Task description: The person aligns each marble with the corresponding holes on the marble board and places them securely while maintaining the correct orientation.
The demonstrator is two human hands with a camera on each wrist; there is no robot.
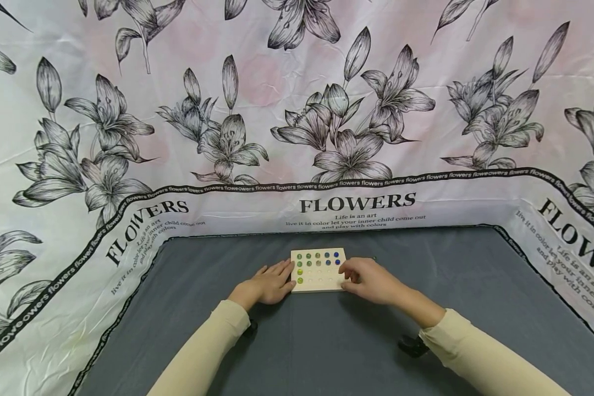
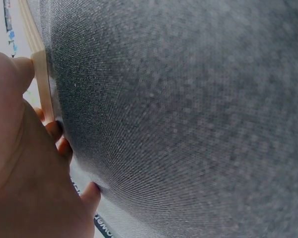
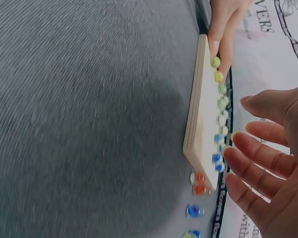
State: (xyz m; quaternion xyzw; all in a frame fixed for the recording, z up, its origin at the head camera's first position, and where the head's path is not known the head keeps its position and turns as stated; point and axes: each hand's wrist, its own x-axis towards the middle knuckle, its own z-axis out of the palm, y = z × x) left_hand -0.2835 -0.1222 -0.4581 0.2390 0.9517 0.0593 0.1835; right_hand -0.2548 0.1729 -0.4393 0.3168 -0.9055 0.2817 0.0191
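Note:
A pale wooden board [image 1: 322, 286] with rows of shallow holes lies on the grey cloth. Glass marbles fill its two back rows, green at left and blue marbles [image 1: 336, 254] at right. Two yellow-green marbles [image 1: 300, 276] sit in the left column nearer the front. My left hand [image 1: 269, 283] lies flat with fingers spread, touching the board's left edge. Over the right edge hovers my right hand [image 1: 373, 280], thumb and fingers apart and loosely bent; the right wrist view shows nothing between them. Orange marbles [image 3: 200, 184] rest just past the board's right end, partly hidden in the head view.
Beyond the orange ones, a blue marble [image 3: 194, 210] and a yellow-and-blue marble [image 3: 192, 234] lie on the grey cloth [image 1: 297, 341]. A white flower-printed cloth [image 1: 257, 143] with lettering hangs behind and along both sides.

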